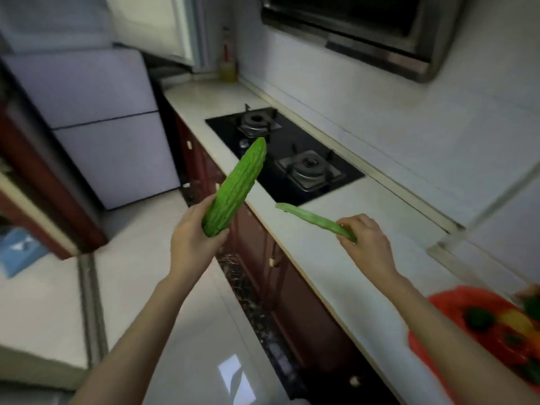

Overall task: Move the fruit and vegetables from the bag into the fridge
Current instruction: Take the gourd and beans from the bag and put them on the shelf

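My left hand (194,242) grips the lower end of a bumpy green bitter gourd (235,187), which points up and away towards the stove. My right hand (366,244) pinches one end of a flat pale green bean pod (311,219) held over the counter edge. The red plastic bag (455,305) lies on the counter at the lower right, with green, yellow and red peppers (496,325) showing inside. The pale lilac two-door fridge (96,124) stands at the far left with both doors closed.
A black two-burner gas hob (280,154) is set into the white countertop (336,258). A range hood (365,27) hangs above. A yellow-green bottle (228,70) stands in the far corner. Dark red cabinets run below the counter. A blue object (17,252) lies at the left.
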